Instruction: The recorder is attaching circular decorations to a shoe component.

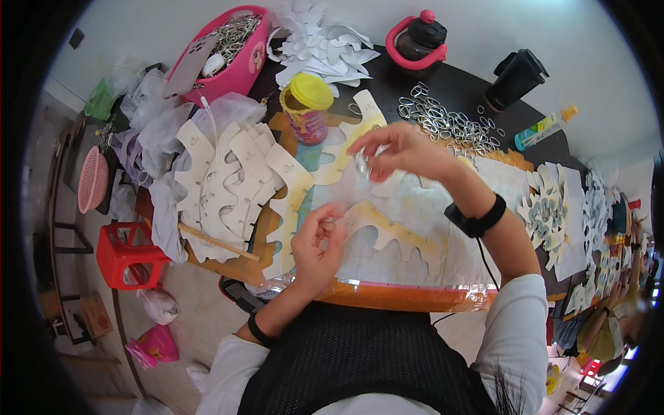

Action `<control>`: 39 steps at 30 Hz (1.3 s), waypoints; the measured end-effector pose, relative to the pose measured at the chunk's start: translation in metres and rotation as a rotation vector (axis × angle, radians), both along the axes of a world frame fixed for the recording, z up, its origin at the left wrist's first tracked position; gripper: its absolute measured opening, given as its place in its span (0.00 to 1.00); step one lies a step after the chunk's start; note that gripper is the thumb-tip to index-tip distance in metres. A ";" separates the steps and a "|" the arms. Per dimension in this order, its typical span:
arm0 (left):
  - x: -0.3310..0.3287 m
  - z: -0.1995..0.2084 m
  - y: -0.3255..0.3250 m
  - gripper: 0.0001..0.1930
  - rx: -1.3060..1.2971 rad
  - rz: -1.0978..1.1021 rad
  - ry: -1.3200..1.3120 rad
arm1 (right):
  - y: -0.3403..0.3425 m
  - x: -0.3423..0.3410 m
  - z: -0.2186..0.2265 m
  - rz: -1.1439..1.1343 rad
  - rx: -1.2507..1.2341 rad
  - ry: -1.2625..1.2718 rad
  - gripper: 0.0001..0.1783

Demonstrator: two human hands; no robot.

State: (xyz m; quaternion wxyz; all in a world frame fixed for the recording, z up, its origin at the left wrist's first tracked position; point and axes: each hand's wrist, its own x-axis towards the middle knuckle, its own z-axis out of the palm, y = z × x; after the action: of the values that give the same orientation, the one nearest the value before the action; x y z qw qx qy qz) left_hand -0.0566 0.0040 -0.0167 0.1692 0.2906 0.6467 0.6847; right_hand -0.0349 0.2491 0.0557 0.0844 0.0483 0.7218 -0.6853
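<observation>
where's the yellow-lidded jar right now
In the head view, the yellow-lidded jar stands left of the right hand, at the upper right of the stacked off-white scalloped cutouts.

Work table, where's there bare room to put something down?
On the pale sheet, a bare patch lies between the yellow-stained cutout and the right forearm. A smaller dark strip of tabletop shows between the black jug and black cup. It's crowded at the left with stacked cutouts and behind the sheet with metal rings.

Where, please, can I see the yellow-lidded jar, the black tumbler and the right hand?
Yellow-lidded jar (307, 119): head view, on its body below the lid.
Black tumbler (514, 82): head view, on its side.
Right hand (408, 149): head view, middle of the hand.
</observation>
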 end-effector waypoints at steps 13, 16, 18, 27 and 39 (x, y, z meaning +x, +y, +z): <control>-0.012 0.014 -0.013 0.09 -0.057 0.131 -0.032 | -0.036 0.011 -0.015 0.023 -0.094 -0.021 0.15; -0.026 0.010 -0.025 0.09 -0.102 0.169 0.094 | -0.016 0.000 -0.023 -0.267 0.044 0.030 0.14; -0.032 0.010 -0.029 0.09 -0.132 0.144 0.153 | 0.002 -0.004 -0.039 -0.417 0.183 0.066 0.12; -0.028 0.013 -0.025 0.09 -0.174 0.115 0.171 | 0.027 -0.019 -0.064 -0.627 0.323 0.142 0.06; -0.023 0.011 -0.021 0.08 -0.174 0.088 0.236 | 0.010 -0.024 -0.063 -0.335 1.077 0.108 0.07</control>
State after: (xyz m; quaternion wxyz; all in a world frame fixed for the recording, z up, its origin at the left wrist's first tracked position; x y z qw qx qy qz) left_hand -0.0798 -0.0166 -0.0060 0.0865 0.3246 0.7309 0.5941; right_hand -0.0587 0.2589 -0.0072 -0.0992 0.1634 0.9552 -0.2258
